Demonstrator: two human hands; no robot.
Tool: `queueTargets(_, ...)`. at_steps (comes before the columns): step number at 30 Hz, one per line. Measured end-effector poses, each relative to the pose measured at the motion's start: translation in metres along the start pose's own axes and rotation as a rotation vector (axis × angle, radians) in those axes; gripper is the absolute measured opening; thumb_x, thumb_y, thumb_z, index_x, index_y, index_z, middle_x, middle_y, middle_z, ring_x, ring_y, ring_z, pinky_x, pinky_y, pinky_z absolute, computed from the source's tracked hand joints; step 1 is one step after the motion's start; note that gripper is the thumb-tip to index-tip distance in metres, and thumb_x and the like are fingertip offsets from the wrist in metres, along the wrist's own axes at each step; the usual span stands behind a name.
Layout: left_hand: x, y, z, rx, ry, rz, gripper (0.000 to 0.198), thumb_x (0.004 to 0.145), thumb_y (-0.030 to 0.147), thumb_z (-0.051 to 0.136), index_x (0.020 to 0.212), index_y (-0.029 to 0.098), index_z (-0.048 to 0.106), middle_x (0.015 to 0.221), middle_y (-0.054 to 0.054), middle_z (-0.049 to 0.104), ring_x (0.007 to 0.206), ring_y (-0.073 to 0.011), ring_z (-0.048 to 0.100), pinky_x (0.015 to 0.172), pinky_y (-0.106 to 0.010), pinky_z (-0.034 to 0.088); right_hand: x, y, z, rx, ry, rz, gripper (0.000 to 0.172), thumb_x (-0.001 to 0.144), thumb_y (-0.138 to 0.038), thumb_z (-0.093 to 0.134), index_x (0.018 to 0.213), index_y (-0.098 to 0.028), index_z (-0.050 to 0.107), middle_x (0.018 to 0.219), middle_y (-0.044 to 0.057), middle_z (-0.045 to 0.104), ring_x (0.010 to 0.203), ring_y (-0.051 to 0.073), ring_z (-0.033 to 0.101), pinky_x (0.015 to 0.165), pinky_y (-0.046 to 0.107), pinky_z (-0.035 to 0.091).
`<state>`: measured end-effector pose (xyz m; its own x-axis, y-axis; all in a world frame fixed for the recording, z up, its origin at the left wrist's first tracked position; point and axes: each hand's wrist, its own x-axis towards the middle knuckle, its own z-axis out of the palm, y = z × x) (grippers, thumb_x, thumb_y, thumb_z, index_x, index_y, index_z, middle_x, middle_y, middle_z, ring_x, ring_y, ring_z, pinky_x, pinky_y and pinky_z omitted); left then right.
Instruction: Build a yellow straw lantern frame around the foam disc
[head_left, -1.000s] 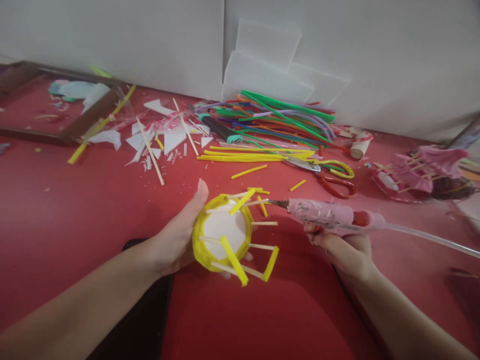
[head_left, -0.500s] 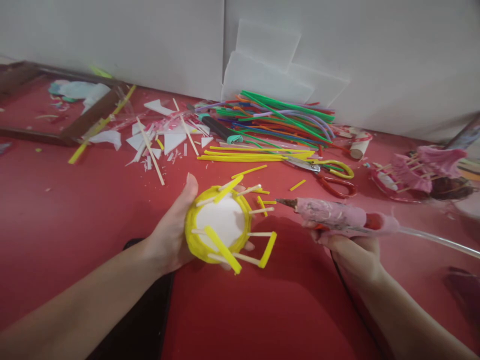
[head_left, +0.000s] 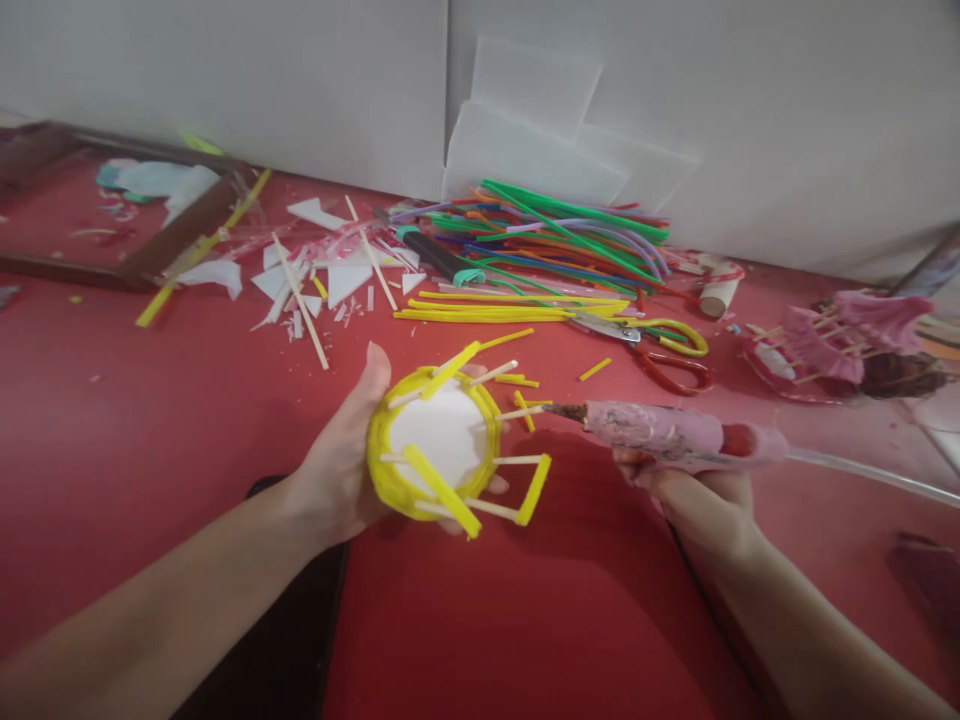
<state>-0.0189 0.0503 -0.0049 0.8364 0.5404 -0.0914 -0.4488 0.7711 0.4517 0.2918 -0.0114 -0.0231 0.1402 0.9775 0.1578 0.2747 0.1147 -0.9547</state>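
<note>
Adjoining grey wall (head_left: 225,90), red tabletop (head_left: 172,400)

Room between hands (head_left: 346,465), glue gun (head_left: 652,432) jutting across

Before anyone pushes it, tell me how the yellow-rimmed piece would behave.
The yellow-rimmed piece is probably light: the left hand alone supports it. Its thin, jutting sticks look apt to snap if pushed.
</note>
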Motion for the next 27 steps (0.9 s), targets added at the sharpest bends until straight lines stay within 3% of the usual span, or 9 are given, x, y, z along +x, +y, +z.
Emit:
queueTargets(15, 0.0, 0.0, 0.002, 0.002, 0.04, -0.006, 0.067, 0.094, 0.075, 0.048, 0.123, 0.022, 0.075, 0.119, -0.011, 0.08, 0.108, -0.035, 0.077, 0.074, -0.045, 0.068, 0.002, -0.009, 0.003, -0.059, 0.054, 0.153, 0.006, 0.061, -0.026, 0.07, 0.063, -0.027, 0.065, 0.066, 0.002, 0.069, 0.057, 0.02, 0.062, 0.053, 0.033, 0.054)
queueTargets(27, -0.001, 0.0, 0.001, 0.016, 0.055, 0.001, 0.073, 0.096, 0.077, 0.037, 0.125, 0.02, 0.074, 0.119, -0.012, 0.08, 0.107, -0.0346, 0.078, 0.075, -0.045, 0.068, 0.003, -0.011, 0.004, -0.073, 0.061, 0.129, 0.003, 0.061, -0.026, 0.068, 0.062, -0.026, 0.065, 0.061, 0.001, 0.067, 0.055, 0.018, 0.061, 0.051, 0.03, 0.052)
